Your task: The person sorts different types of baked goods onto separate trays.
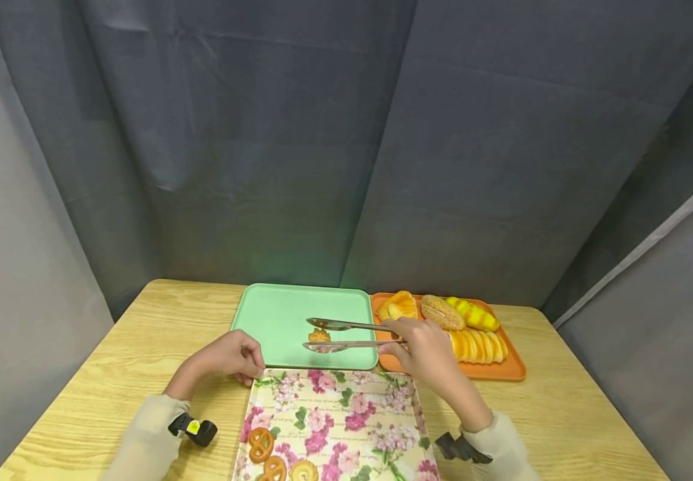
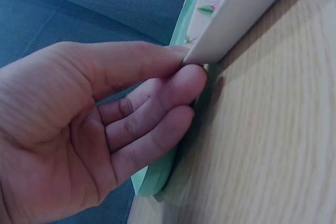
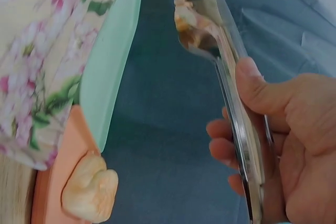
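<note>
wood-grain table [image 1: 587, 414], green tray [image 1: 286, 314], orange tray [image 1: 511, 369], flowered tray [image 1: 346, 401] on it

Pink-and-green floral print right across the cream tray [image 1: 334, 383], and there's a plain mint-green tray [image 1: 298, 304], a bright orange tray [image 1: 514, 371]! Silvery tongs [image 1: 352, 345], golden-brown cookie [image 1: 319, 335], brown pretzels [image 1: 260, 445], grey curtain [image 1: 262, 133], pale wood-grained surface [image 1: 563, 414].

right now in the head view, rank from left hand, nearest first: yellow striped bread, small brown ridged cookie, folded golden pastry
1. Small brown ridged cookie, between silver metal tongs, right of left hand
2. Folded golden pastry, far left corner of orange rectangular tray
3. Yellow striped bread, that tray's far right corner
</note>
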`<state>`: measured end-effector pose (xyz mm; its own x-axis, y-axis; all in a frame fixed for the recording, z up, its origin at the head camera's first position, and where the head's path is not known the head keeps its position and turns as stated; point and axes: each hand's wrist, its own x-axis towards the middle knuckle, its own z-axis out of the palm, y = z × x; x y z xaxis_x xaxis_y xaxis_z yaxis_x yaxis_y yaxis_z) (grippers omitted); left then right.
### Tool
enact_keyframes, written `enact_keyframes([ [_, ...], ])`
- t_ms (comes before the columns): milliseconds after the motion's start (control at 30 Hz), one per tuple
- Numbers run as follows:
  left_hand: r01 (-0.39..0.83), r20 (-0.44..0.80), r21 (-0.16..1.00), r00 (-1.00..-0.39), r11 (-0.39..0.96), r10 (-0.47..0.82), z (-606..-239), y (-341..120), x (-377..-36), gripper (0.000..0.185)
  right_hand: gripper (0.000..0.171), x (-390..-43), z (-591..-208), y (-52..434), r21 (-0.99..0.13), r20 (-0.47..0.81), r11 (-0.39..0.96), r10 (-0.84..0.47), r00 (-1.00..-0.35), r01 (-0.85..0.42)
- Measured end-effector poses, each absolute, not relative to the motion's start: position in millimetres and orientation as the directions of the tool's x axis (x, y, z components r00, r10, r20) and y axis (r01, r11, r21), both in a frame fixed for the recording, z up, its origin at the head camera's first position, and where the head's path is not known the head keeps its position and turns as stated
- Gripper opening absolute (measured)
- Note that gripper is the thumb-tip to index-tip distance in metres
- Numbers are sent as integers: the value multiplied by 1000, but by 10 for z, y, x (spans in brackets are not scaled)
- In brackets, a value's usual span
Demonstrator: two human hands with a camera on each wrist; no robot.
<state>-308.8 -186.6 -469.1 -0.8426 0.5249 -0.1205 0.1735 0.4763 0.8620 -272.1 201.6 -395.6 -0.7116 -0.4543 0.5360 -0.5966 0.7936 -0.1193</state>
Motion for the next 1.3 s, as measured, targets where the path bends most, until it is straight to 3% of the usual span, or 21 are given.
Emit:
enact_keyframes([
  [433, 183, -117, 853, -845, 489, 521, -4702, -1876, -3082, 6, 43, -2924, -4064, 2159, -91, 634, 889, -296, -714, -450],
  [667, 176, -120, 858, -845, 483, 521, -4717, -1875, -3082, 5, 42, -2997, -4135, 2220, -116, 614, 909, -250, -749, -399],
  [1067, 178, -119, 855, -847, 486, 519, -4708, -1868, -3090, 5, 40, -3089, -4263, 2303, -128, 562, 933, -211, -800, -337],
  [1300, 174, -120, 856, -848, 487, 516, -4717, -1870, -3097, 5, 33, -3134, -4333, 2324, -78, 582, 933, -244, -776, -351],
])
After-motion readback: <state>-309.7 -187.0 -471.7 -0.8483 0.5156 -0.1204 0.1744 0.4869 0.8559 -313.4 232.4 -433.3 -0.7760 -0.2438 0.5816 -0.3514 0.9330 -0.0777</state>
